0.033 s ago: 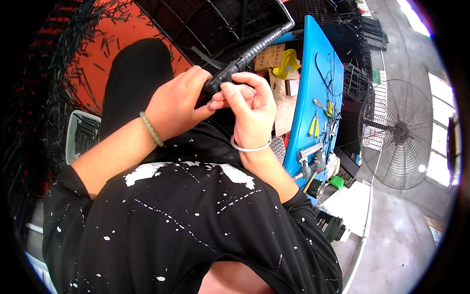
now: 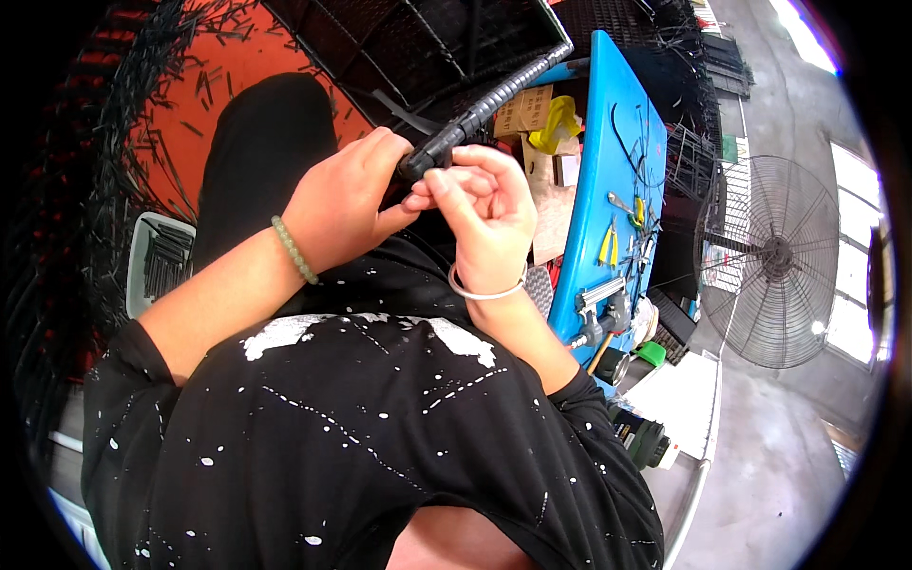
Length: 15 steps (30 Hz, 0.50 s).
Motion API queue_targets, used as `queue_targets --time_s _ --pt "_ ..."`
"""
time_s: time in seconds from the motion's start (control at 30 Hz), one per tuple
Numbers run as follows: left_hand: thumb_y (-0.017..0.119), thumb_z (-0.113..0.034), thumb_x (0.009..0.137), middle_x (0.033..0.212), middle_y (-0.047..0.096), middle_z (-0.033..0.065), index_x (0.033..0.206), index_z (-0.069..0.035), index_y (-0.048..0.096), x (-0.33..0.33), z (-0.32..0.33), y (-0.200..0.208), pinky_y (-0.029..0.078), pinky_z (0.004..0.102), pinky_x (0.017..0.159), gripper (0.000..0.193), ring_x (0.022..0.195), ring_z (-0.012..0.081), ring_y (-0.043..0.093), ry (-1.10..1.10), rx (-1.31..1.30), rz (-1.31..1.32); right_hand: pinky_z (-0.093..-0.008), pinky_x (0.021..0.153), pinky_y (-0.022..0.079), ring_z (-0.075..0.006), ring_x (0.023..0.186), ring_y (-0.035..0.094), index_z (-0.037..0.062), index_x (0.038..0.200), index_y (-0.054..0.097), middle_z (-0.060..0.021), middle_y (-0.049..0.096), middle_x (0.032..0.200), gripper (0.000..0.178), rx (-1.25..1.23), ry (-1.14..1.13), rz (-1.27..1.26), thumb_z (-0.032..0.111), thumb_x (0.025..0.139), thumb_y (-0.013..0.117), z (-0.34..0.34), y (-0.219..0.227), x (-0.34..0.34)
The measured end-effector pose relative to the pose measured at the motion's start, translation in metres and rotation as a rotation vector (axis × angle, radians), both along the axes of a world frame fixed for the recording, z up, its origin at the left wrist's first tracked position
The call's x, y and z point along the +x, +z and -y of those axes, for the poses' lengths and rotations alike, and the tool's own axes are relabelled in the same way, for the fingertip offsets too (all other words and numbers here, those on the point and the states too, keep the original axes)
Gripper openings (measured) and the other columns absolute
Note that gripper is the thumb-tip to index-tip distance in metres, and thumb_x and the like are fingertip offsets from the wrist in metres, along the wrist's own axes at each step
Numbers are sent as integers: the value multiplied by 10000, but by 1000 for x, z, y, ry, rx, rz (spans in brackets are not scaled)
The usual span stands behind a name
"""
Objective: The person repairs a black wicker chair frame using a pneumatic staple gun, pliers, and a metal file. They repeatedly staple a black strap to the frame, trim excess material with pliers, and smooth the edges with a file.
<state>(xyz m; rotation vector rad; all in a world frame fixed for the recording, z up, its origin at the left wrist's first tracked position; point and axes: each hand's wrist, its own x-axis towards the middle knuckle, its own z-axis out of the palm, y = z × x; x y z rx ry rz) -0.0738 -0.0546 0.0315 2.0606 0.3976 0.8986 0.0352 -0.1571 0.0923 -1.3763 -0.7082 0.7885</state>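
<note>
A black leg wrapped round with flat strip (image 2: pixel 475 116) slants from the dark woven furniture piece (image 2: pixel 408 47) down to my hands. My left hand (image 2: pixel 347 199), with a green bead bracelet on its wrist, is closed about the leg's lower end, its fingertips mostly hidden. On the other side, my right hand (image 2: pixel 492 214), wearing a pale bangle, is pinched just below that end. Thumb and fingers meet there, but what lies between them is too small to make out. A loose black strip (image 2: pixel 404 114) sticks out beside the leg, above my left hand.
At the right stands a blue table (image 2: pixel 594 171) with yellow-handled pliers (image 2: pixel 609 245) and a metal clamp (image 2: pixel 600 309). Cardboard boxes (image 2: pixel 522 112) sit beside it. Farther right is a large fan (image 2: pixel 777 255). A pale bin of black strips (image 2: pixel 142 256) stands left; scraps litter the red floor.
My right thumb and fingers have slipped slightly down, away from the leg's end. My left hand stays where it was.
</note>
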Motion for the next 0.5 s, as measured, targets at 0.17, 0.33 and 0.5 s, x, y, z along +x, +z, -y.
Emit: queue_targets --time_s 0.17,0.33,0.5 --pt "732 -119 732 829 541 97 939 -39 508 1 1 1 486 365 603 315 747 292 594 21 17 64 -247 746 551 -179 824 679 -59 1058 536 -135 665 908 272 54 -56 199 -88 821 665 3 -9 5" --pt "740 -156 749 823 552 84 932 -52 525 -2 -2 5 491 350 597 301 733 278 600 -19 -7 93 -248 757 551 -172 825 675 -55 1020 558 -130 660 935 246 86 -22 -7 -116 805 661 2 -23 18" --pt "765 -147 722 840 551 112 1003 -7 533 -6 -5 4 484 342 617 390 715 290 576 -66 -3 120 -265 767 554 -188 831 678 -63 1018 582 -129 653 954 215 87 111 4 -128 819 631 7 -19 25"
